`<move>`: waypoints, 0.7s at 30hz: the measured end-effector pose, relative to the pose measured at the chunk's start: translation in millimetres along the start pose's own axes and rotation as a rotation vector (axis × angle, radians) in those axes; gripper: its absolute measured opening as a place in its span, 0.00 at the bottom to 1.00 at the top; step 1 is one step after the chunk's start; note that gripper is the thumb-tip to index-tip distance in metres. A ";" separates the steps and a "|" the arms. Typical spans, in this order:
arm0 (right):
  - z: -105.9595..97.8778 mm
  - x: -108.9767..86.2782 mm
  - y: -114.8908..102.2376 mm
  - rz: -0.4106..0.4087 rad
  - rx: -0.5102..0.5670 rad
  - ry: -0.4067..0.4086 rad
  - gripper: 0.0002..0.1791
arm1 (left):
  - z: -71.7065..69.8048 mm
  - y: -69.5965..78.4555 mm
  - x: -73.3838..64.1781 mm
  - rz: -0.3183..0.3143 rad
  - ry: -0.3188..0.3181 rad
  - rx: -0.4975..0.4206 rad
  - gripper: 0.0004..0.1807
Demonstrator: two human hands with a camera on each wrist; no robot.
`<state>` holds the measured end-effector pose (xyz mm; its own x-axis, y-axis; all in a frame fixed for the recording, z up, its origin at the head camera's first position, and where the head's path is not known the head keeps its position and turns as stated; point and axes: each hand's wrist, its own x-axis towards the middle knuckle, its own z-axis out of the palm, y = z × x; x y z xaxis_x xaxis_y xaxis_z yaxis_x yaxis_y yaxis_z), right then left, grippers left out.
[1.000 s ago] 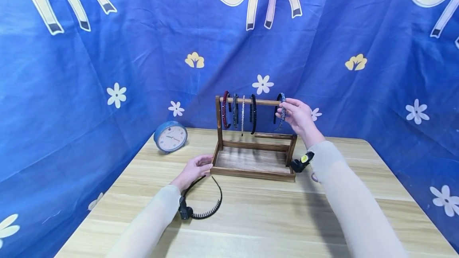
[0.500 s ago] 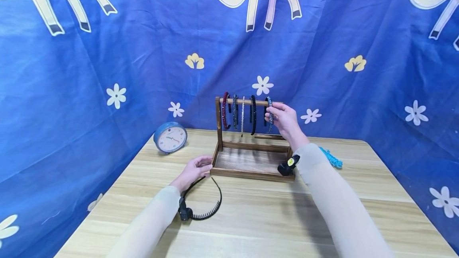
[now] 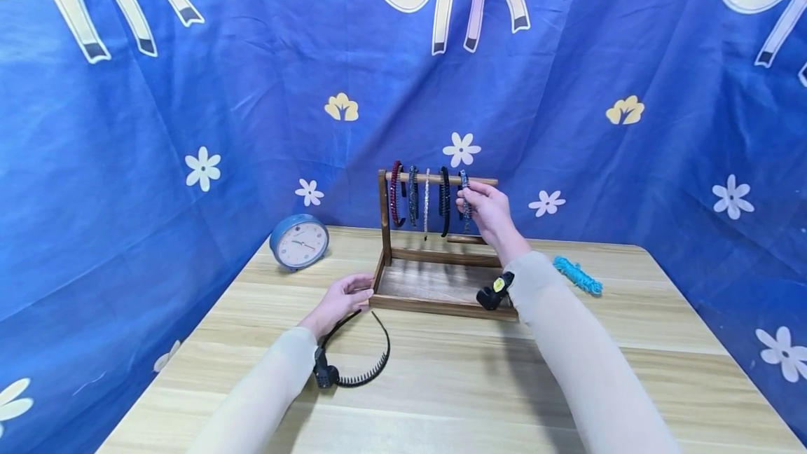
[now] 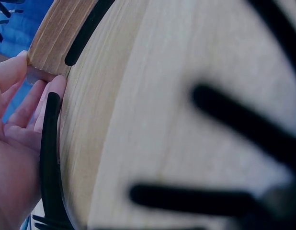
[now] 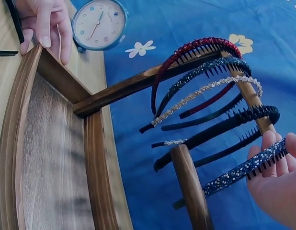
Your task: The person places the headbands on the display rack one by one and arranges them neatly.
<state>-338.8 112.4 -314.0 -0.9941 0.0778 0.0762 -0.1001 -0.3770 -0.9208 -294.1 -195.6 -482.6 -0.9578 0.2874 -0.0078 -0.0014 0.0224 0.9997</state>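
My right hand (image 3: 490,210) pinches a blue sparkly headband (image 5: 232,172) at the top bar of a wooden headband stand (image 3: 435,305). Thumb and fingers meet on the band's upper part, its comb teeth showing in the right wrist view. Left of it on the bar hang a red headband (image 5: 200,45), a dark teal glittery one (image 5: 205,69), a silver beaded one (image 5: 210,93) and a black one (image 5: 224,123). At the tray's left front corner, my left hand (image 3: 343,298) grips the stand between thumb and fingers.
On the table beside my left wrist lies a black toothed headband (image 3: 366,379). A blue round clock (image 3: 301,244) stands at the back left. Right of the stand lies a bright blue fuzzy bundle (image 3: 578,276). A blue patterned cloth (image 3: 265,125) hangs behind.
My right hand has slid the blue headband leftward along the bar, closer to the black one. The fuzzy blue bundle has come into sight behind my sleeve. The left hand keeps its place.
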 end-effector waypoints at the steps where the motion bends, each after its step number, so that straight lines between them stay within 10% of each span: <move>1: 0.8 0.3 0.5 -0.001 0.002 0.000 0.16 | 0.1 -0.1 0.0 0.000 0.000 -0.001 0.26; 21: -14.5 1.9 4.5 0.073 -0.086 0.094 0.15 | -1.8 -2.1 1.8 0.002 -0.002 -0.011 0.27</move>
<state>-340.6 124.2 -323.6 -0.9898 0.1403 -0.0246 -0.0195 -0.3043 -0.9524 -296.3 -196.8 -484.7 -0.9572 0.2894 -0.0063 -0.0033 0.0110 0.9999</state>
